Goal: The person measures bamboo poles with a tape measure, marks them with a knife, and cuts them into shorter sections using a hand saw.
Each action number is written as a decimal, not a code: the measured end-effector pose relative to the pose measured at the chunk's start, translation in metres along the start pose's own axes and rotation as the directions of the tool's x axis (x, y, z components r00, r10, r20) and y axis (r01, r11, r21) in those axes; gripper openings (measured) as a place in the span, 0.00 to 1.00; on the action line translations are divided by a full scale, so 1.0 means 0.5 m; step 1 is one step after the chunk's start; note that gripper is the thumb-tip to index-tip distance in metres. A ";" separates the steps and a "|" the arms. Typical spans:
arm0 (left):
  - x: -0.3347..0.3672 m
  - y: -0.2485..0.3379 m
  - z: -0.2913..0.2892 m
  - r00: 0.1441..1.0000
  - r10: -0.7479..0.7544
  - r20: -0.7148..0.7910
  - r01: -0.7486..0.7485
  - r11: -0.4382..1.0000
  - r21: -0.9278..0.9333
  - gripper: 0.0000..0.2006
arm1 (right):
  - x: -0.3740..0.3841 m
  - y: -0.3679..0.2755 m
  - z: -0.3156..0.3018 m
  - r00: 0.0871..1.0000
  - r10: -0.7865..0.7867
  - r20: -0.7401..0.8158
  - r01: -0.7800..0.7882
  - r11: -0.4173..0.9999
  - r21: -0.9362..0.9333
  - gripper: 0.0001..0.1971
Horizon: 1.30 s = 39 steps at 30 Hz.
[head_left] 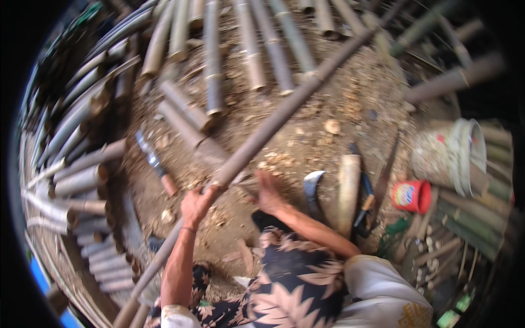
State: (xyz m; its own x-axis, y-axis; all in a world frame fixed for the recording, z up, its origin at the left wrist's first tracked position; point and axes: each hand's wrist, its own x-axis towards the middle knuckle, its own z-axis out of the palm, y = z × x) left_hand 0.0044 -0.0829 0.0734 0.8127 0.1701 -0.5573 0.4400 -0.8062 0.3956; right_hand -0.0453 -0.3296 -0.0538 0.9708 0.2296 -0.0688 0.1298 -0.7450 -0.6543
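Observation:
A long brown bamboo pole (273, 126) runs slantwise from the lower left to the upper right, passing in front of me. My left hand (198, 208) is wrapped round it below its middle. My right hand (269, 192) is just right of the pole and low over the ground; blur hides its fingers, and I cannot tell whether it holds anything. Under the long pole, another bamboo length (191, 134) lies crosswise on the ground. A curved blade (311, 191) and a short pale bamboo piece (349, 191) lie to the right of my right hand.
A knife with a wooden handle (153, 158) lies at left, near stacked bamboo lengths (82, 180). More bamboo poles (213, 65) lie at the far side. At right are a whitish bucket (443, 156), a red tub (409, 195) and a long dark blade (389, 175). Wood chips litter the ground.

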 end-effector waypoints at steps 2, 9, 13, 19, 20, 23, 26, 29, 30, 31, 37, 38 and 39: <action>0.039 -0.046 0.025 0.995 0.000 -0.097 -0.003 1.000 -0.026 0.37 | 0.014 -0.069 -0.084 1.000 -0.003 -0.004 0.003 1.000 -0.022 0.44; 0.059 0.105 0.021 0.999 -0.012 0.030 0.016 0.992 -0.122 0.37 | -0.378 0.218 -0.376 0.686 0.460 -0.564 -0.632 0.760 -0.149 0.29; 0.111 0.120 0.042 0.997 0.073 -0.032 -0.071 0.995 0.070 0.37 | -0.572 0.258 -0.310 0.638 0.763 -0.103 -0.770 0.630 -0.103 0.51; 0.129 0.122 0.035 0.998 0.044 -0.035 -0.042 0.998 0.054 0.36 | -0.524 0.226 -0.340 0.626 0.777 -0.072 -0.725 0.613 0.315 0.51; 0.130 0.136 0.037 0.999 0.054 -0.007 -0.054 0.998 0.033 0.36 | -0.536 0.223 -0.353 0.711 0.589 -0.385 -0.605 0.791 0.091 0.48; 0.127 0.154 0.031 0.997 0.066 -0.034 -0.064 0.997 0.052 0.38 | -0.503 0.151 -0.445 0.597 0.307 -0.741 -0.393 0.917 0.064 0.35; 0.123 0.172 0.036 0.986 0.168 -0.016 -0.168 0.986 0.022 0.35 | -0.478 0.025 -0.508 0.499 0.472 -0.726 -0.168 0.875 0.454 0.27; 0.119 0.157 0.069 0.964 0.256 -0.071 -0.251 0.965 0.082 0.30 | -0.406 -0.078 -0.524 0.677 0.299 -0.672 -0.052 0.931 0.361 0.16; 0.118 0.154 0.077 0.959 0.263 -0.100 -0.253 0.962 0.104 0.30 | -0.391 -0.074 -0.526 0.764 0.265 -0.588 -0.005 0.914 0.406 0.12; 0.116 0.150 0.087 0.954 0.269 -0.130 -0.253 0.959 0.125 0.29 | -0.371 -0.079 -0.522 0.798 0.241 -0.552 0.097 0.853 0.513 0.14; 0.125 0.144 0.112 0.859 0.411 -0.305 -0.367 0.910 0.194 0.31 | -0.288 -0.072 -0.484 0.921 0.318 -0.227 -0.127 0.793 0.596 0.33; 0.131 0.128 0.120 0.849 0.427 -0.311 -0.380 0.903 0.203 0.31 | -0.262 -0.068 -0.481 0.940 0.294 -0.172 -0.145 0.801 0.581 0.33; 0.135 0.112 0.129 0.838 0.444 -0.316 -0.394 0.894 0.212 0.32 | -0.240 -0.069 -0.477 0.955 0.271 -0.117 -0.161 0.809 0.565 0.33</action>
State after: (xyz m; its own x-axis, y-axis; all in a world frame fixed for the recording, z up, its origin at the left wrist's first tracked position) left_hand 0.0594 -0.1533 0.0108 0.9975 -0.0364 -0.0603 -0.0079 -0.9083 0.4183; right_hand -0.1181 -0.4808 0.1563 0.9863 -0.0564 -0.1550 -0.1647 -0.2863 -0.9439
